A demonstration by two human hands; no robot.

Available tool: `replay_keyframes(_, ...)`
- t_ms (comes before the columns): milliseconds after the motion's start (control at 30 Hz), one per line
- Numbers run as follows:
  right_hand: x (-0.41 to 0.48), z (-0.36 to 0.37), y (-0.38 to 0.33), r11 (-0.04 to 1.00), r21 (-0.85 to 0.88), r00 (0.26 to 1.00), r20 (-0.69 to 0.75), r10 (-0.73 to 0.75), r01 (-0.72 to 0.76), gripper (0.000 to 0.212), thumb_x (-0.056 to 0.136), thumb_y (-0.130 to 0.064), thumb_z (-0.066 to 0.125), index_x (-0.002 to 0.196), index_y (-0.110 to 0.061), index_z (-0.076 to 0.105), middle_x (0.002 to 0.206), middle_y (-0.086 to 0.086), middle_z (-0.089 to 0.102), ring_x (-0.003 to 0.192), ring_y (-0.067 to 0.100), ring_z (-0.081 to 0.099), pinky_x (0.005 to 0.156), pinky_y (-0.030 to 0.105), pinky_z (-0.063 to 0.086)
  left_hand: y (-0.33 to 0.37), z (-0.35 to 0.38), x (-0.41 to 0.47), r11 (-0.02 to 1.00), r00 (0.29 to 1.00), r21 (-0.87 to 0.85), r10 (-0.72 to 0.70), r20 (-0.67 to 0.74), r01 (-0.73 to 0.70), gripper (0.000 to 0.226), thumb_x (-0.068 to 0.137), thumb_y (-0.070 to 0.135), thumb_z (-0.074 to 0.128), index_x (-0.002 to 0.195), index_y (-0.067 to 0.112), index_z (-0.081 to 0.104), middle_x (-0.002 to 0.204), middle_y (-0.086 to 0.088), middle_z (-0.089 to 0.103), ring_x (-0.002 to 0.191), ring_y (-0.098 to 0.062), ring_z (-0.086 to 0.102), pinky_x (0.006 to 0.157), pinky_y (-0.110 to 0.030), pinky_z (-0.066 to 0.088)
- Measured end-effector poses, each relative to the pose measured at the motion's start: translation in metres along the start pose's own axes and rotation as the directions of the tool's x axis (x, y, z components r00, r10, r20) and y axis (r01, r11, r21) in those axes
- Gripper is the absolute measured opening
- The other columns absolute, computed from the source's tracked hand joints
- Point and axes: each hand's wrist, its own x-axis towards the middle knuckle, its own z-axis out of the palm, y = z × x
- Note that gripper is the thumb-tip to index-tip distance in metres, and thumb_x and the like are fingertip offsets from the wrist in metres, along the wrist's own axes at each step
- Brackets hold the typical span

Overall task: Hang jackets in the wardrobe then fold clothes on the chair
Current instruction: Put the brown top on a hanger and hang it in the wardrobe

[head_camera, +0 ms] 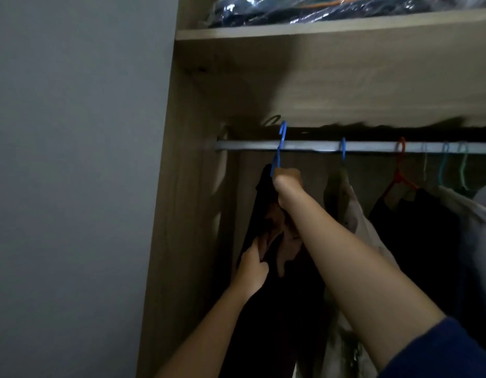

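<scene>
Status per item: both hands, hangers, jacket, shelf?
right hand, grips the held blue hanger below its hook
left hand, holds the dark jacket lower down
held blue hanger, hook raised at the rail, tilted; unclear whether it is seated
dark jacket, draped on that hanger
second blue hanger, hooked on the rail, loaded
red hanger, hooked on the rail, loaded
shelf, holds a plastic-wrapped bundle

The right hand (287,179) gripped a blue hanger (280,144) at the rail (373,146); the left hand (251,268) held the dark jacket (266,309).

metal rail (250,145), seemingly plastic blue hanger (280,144)
</scene>
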Motion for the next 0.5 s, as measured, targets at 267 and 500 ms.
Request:
replay_keyframes(267, 0.018, 0.003, 0.037, 0.998, -0.058, 0.999, 0.007, 0.039, -0.038, 0.036, 0.094, -0.013, 0.045, 0.127, 0.003, 0.05, 0.108, 0.015, 0.056, 0.096, 0.03, 0.059, 0.073, 0.032, 0.045, -0.027, 0.014, -0.005, 0.991, 0.995, -0.113, -0.057, 0.087, 0.067, 0.053, 0.09, 0.007, 0.043, 0.14, 0.024, 0.041, 0.135, -0.002, 0.053, 0.125, -0.019, 0.049, 0.108, -0.04, 0.037)
replay_keyframes(500, -0.022, -0.031, 0.038, 0.936, -0.319, 0.988, 0.09, -0.129, 0.151, 0.033, 0.096, -0.025, 0.049, 0.12, -0.002, 0.054, 0.12, 0.016, 0.057, 0.111, 0.033, 0.056, 0.076, 0.029, 0.043, -0.009, 0.027, -0.051, 0.99, 0.998, -0.136, 0.039, 0.041, -0.033, 0.046, 0.094, 0.0, 0.046, 0.137, 0.015, 0.045, 0.133, 0.0, 0.053, 0.124, -0.012, 0.048, 0.097, -0.019, 0.036)
